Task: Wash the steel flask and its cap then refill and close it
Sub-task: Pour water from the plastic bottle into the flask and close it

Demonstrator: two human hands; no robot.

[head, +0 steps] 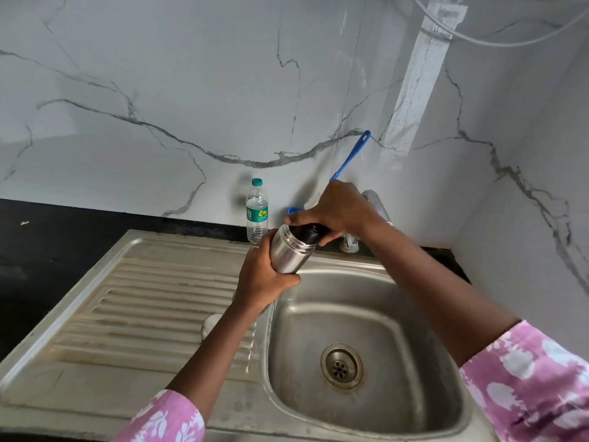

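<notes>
At frame centre, the left hand (262,280) gripped the tilted flask (288,252) over the sink (366,317); the right hand (334,212) curled round its black cap (307,232).

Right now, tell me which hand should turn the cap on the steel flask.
Right, probably. The right hand curls over the black cap, while the left hand wraps the steel flask low on its body above the sink, so it is better used to steady it.
</notes>
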